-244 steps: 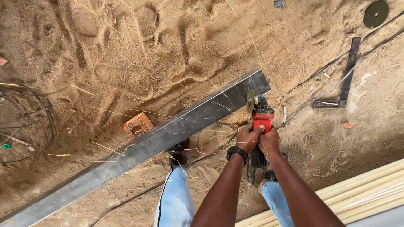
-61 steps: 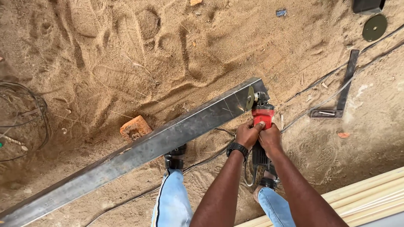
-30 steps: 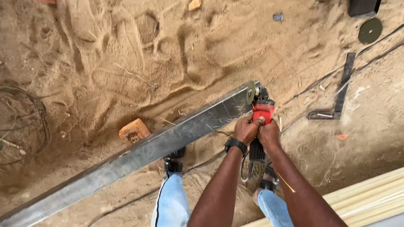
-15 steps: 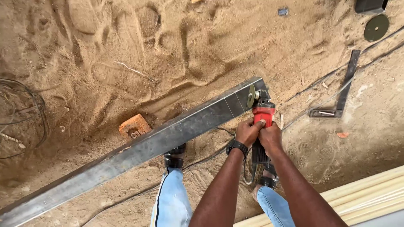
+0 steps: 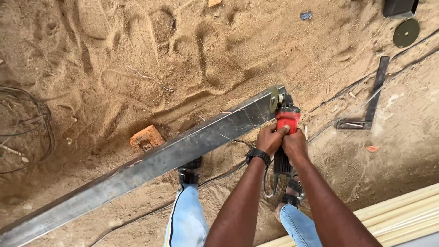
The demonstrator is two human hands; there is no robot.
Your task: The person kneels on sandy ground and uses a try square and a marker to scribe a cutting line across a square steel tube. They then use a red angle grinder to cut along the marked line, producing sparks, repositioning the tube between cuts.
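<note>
Both the left hand and the right hand wrap their fingers around a red angle grinder, its disc at the end of a long steel bar lying across sand.

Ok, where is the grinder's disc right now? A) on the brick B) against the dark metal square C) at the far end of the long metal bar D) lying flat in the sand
C: both hands grip the red angle grinder, its disc at the far end of the metal bar.
</note>
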